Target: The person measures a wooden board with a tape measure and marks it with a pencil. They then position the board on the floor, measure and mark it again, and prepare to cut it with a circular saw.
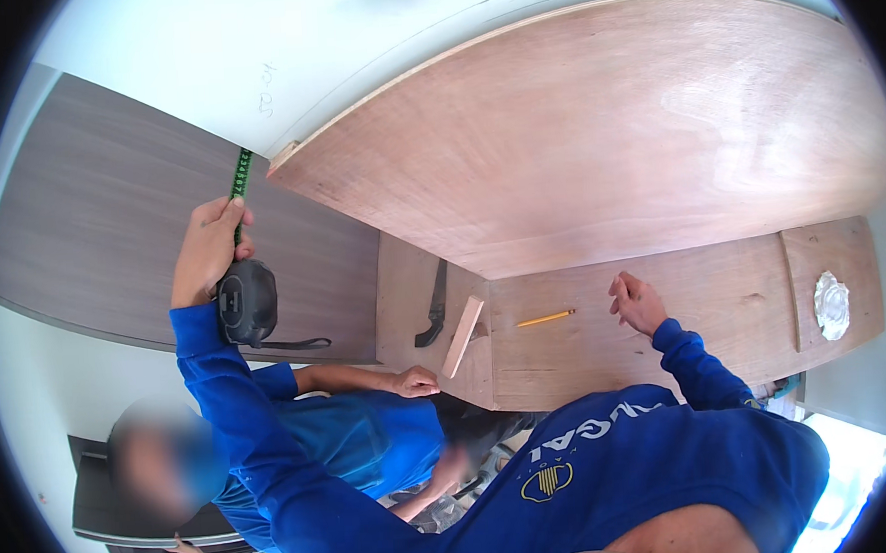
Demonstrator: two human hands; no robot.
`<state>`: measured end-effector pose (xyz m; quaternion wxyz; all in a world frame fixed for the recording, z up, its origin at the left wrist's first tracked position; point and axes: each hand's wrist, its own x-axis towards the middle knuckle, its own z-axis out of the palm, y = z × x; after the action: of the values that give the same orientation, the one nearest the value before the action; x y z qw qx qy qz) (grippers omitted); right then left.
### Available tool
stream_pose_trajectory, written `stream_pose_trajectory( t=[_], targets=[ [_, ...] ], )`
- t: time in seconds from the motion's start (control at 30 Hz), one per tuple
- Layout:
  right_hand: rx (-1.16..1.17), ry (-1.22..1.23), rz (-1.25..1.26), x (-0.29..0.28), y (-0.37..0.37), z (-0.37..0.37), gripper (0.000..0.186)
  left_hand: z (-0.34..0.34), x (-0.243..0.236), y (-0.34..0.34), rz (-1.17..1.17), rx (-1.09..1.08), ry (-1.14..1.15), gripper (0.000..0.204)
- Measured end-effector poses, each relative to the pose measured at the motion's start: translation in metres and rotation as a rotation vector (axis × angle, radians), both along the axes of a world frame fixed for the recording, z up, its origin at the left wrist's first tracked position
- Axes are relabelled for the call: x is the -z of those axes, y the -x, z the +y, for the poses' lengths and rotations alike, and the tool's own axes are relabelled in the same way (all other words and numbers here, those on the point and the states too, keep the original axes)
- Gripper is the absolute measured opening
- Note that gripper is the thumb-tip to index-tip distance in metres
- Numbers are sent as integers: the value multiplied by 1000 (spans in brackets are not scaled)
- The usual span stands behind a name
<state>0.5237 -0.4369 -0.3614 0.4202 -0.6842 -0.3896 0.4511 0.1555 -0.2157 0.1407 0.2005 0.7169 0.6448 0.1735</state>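
At the upper left, my left hand (213, 246) pinches the green blade of a tape measure (248, 303). Its black case hangs beside my wrist, with a dark strap trailing from it. The blade runs up along the dark wood-grain panel (129, 208) to the white surface's edge, near the corner of a large plywood sheet (596, 138). Over the wooden worktop (588, 364), my right hand (638, 304) is loosely bent with nothing in it. A yellow pencil (545, 318) lies to its left on the wood.
A dark-handled saw (435, 307) and a small wood block (463, 337) lie on the worktop's left part. Crumpled silvery-white material (832, 306) sits at the far right. A co-worker in blue (341, 437) is close at lower left, one hand by the worktop's edge.
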Motion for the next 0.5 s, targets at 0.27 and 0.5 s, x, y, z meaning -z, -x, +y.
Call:
stream_pose_trajectory(
  t=[0.27, 0.5],
  targets=[
    [14, 46, 176, 30, -4, -62, 44, -65, 32, 30, -185, -97, -48, 31],
    [-332, 31, 123, 41, -18, -105, 38, -234, 144, 12, -574, -276, -23, 33]
  ],
)
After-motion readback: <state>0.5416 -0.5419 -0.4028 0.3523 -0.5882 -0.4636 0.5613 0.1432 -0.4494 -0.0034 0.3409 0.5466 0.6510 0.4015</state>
